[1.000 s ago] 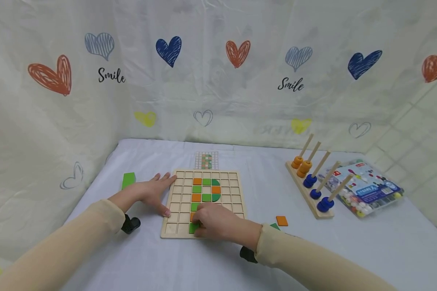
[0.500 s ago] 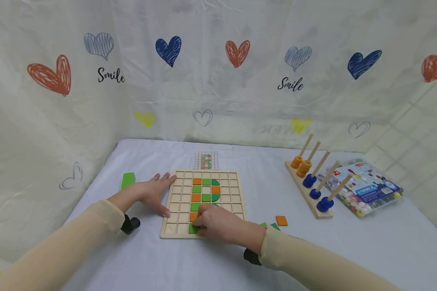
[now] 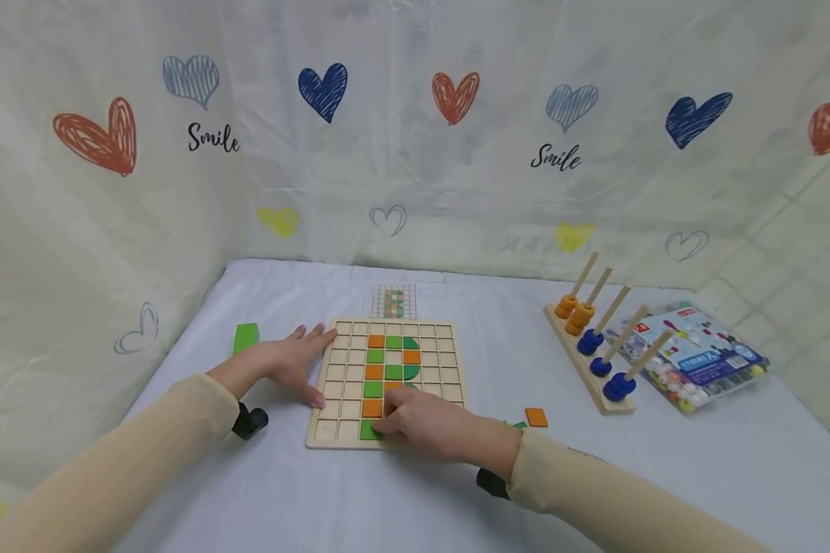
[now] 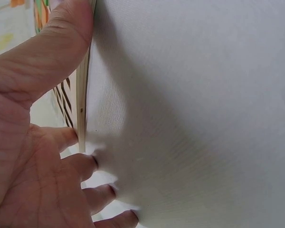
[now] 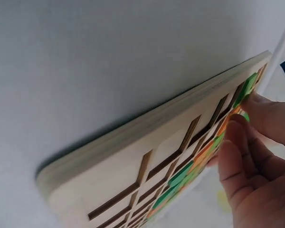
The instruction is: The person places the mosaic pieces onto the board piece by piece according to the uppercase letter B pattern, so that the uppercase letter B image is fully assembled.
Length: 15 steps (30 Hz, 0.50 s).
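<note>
A wooden grid board (image 3: 327, 430) lies on the table, partly filled with orange, green and rounded dark green tiles. My left hand (image 3: 292, 365) spreads along its left edge. The left wrist view shows the left thumb (image 4: 66, 28) against the board's side, the other fingers reaching the cloth. My right hand (image 3: 432, 424) is bent over the lower middle of the board. Its thumb and curled fingers pinch at a green square tile (image 3: 369, 432) lying in the lowest row, as the thumb tip (image 5: 251, 100) shows in the right wrist view. The hand hides the cells beneath it.
A small pattern card (image 3: 393, 301) lies behind the board. A green block (image 3: 246, 336) stands at left. Right of the board are a loose orange tile (image 3: 536, 417), partly hidden green pieces (image 3: 519, 425), a peg stand (image 3: 581, 357) with rings, and a clear box (image 3: 705, 353) of parts.
My right hand has shifted slightly to the right, uncovering more of the orange and green tiles in the left column. The left hand stays at the board's edge. The head view has tilted slightly.
</note>
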{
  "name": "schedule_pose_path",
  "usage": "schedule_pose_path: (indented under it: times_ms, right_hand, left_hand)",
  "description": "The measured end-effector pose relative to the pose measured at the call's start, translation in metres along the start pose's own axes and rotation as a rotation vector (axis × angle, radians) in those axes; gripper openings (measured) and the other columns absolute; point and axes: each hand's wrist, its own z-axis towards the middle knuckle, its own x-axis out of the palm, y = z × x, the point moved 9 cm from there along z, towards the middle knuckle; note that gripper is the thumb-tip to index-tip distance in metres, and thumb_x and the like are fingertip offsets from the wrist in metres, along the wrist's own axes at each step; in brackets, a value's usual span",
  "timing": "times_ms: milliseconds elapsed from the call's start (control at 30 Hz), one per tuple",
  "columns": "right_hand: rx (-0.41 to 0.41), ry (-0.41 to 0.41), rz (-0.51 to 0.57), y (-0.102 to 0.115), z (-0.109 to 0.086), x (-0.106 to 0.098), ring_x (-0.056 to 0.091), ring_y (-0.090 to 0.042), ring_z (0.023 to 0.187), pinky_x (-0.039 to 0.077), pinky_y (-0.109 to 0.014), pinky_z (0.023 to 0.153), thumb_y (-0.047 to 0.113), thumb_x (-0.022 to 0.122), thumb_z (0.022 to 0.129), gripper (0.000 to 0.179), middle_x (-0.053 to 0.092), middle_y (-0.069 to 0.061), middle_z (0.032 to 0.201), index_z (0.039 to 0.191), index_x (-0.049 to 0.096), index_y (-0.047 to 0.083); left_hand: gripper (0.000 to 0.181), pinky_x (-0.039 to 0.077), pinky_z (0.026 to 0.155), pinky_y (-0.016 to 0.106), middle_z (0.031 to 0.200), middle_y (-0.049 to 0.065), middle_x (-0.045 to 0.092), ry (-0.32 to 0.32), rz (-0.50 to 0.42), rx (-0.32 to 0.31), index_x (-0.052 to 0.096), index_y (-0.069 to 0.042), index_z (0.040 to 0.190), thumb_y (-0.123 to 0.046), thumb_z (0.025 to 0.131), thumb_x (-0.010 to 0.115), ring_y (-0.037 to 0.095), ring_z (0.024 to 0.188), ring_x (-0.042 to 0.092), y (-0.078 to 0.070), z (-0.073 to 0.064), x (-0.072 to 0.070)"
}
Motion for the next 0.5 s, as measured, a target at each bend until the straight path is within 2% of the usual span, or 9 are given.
schedule_pose_path:
  times_ms: [167, 300, 400, 500]
  right_hand:
    - [0.045, -0.044, 0.131, -0.013, -0.007, -0.006, 0.055, -0.008, 0.082, 0.048, -0.012, 0.071, 0.003, 0.070, 0.095, 0.022, 0.068, -0.003, 0.094, 0.112, 0.080, 0.011]
    - [0.117, -0.064, 0.171, -0.034, -0.025, -0.012, 0.064, -0.013, 0.090, 0.056, -0.018, 0.079, -0.003, 0.070, 0.092, 0.022, 0.072, -0.004, 0.099, 0.109, 0.080, 0.007]
    - [0.232, -0.040, 0.212, -0.056, -0.043, -0.016, 0.067, -0.014, 0.095, 0.059, -0.026, 0.084, -0.004, 0.071, 0.091, 0.023, 0.074, -0.003, 0.103, 0.110, 0.079, 0.007]
    - [0.346, -0.017, 0.248, -0.079, -0.063, -0.020, 0.068, -0.012, 0.094, 0.060, -0.028, 0.083, -0.002, 0.070, 0.093, 0.024, 0.074, -0.002, 0.105, 0.113, 0.077, 0.008]
  left_hand:
    - [0.124, 0.015, 0.122, 0.071, 0.170, 0.028, 0.005, 0.000, -0.006, -0.003, 0.012, -0.004, 0.164, -0.048, 0.076, 0.088, 0.057, 0.154, 0.002, 0.001, 0.000, 0.001]
    - [0.124, 0.015, 0.122, 0.070, 0.170, 0.027, 0.005, 0.003, -0.006, -0.004, 0.011, -0.005, 0.164, -0.049, 0.077, 0.088, 0.056, 0.154, 0.002, 0.001, 0.000, 0.001]
    - [0.124, 0.015, 0.122, 0.070, 0.170, 0.026, 0.005, 0.006, -0.003, -0.009, 0.011, -0.005, 0.164, -0.050, 0.077, 0.087, 0.056, 0.155, 0.002, 0.001, 0.001, 0.002]
    - [0.124, 0.016, 0.122, 0.070, 0.171, 0.026, 0.005, 0.007, 0.001, -0.014, 0.011, -0.006, 0.164, -0.050, 0.077, 0.087, 0.055, 0.155, 0.002, 0.000, 0.001, 0.001]
